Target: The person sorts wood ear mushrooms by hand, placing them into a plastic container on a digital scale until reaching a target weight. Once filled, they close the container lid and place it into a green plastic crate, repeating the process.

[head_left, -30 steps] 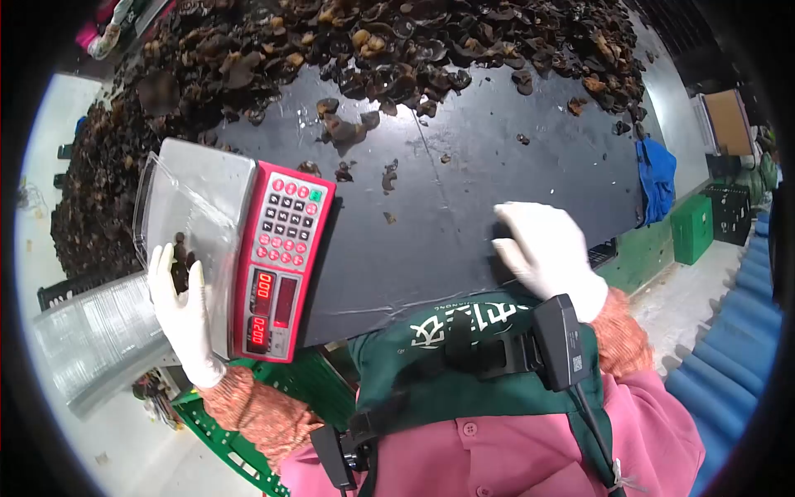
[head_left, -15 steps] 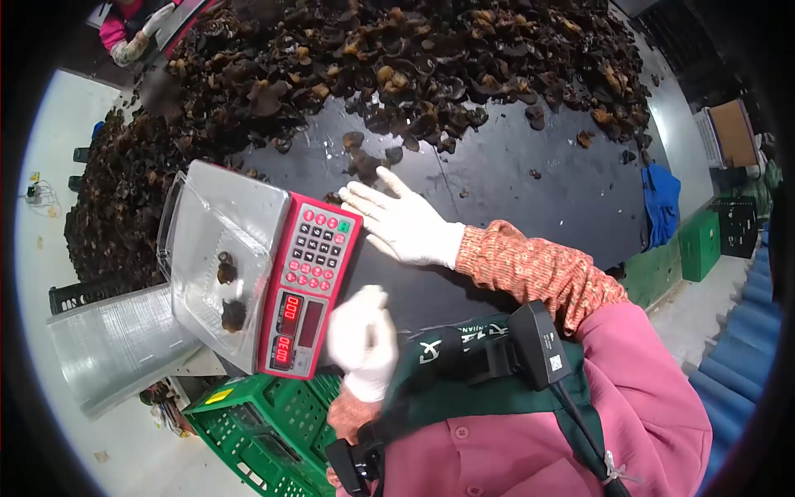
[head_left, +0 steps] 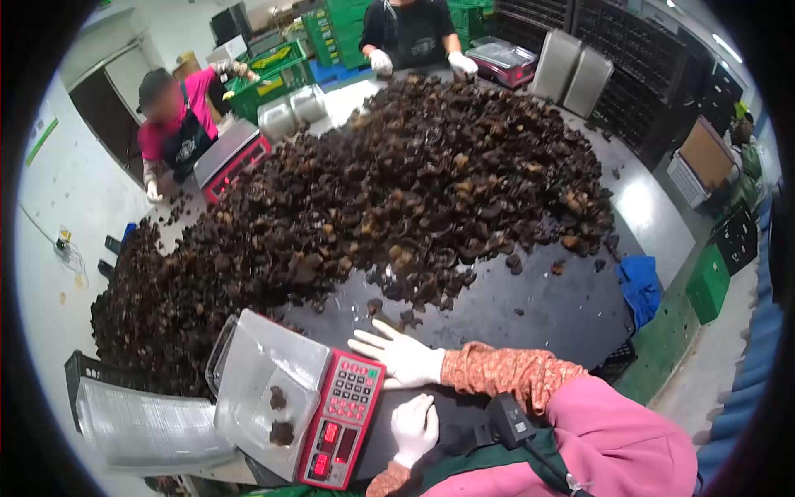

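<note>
My right hand (head_left: pixel 401 356), in a white glove, lies with its fingers stretched out and spread at the keypad end of a red digital scale (head_left: pixel 346 389). No object shows in it. Below it, near the table's front edge, my left hand (head_left: pixel 414 426) is also gloved in white, with its fingers curled in and nothing seen in them. A clear plastic tray (head_left: pixel 269 406) rests on the scale's platform and holds two dark fungus pieces, the upper fungus piece (head_left: pixel 277 398) and the lower fungus piece (head_left: pixel 281 433). Red digits glow on the display.
A large heap of dark fungus (head_left: pixel 397 190) covers much of the table (head_left: pixel 563 311). Stacked clear trays (head_left: pixel 149 427) stand left of the scale, and a blue cloth (head_left: pixel 638 290) hangs at the right edge. A person (head_left: pixel 195 116) and another person (head_left: pixel 407 33) stand across the table.
My view has tilted up, bringing the co-workers and the whole heap into sight. My left hand, blurred earlier, now shows clearly curled beside the scale. My right hand stays spread.
</note>
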{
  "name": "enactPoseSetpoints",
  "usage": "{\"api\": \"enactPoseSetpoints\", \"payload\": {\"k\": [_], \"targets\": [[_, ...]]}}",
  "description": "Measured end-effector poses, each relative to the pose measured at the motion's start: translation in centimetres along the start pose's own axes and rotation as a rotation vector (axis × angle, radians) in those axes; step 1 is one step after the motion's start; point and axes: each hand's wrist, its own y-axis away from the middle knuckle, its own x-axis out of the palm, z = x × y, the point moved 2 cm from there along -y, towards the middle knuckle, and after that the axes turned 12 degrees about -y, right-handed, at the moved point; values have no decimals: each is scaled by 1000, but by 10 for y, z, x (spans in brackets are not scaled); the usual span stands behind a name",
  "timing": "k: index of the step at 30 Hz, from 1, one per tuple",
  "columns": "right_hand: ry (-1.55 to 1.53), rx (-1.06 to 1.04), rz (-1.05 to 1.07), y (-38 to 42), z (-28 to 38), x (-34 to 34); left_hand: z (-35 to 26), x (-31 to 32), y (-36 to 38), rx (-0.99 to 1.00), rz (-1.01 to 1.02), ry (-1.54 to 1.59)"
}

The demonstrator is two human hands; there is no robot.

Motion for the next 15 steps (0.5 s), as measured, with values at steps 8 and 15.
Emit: {"api": "enactPoseSetpoints", "payload": {"k": [8,15], "targets": [[104,135,73,-4,6,-13,2,4,-3,8,-49,60],[-13,-102,140,-46,-43,18,6,4,0,19,-26,19]]}}
